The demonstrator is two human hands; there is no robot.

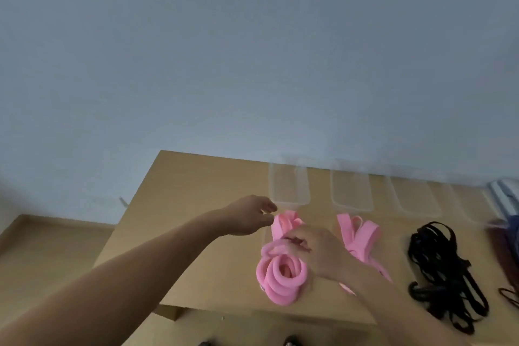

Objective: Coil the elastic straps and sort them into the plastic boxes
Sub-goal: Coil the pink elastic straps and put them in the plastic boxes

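Left hand (250,215) hovers by the pink strap (283,223), grip unclear; right hand (320,251) pinches it above 1 coil (280,278), which could spring loose if released.

A row of plastic boxes (351,191) lies along the far side of the tabletop (196,233). Before them lie coiled straps (280,278) at left, a flat strap bundle (359,236) to their right, and tangled thin straps (443,270) farther right.
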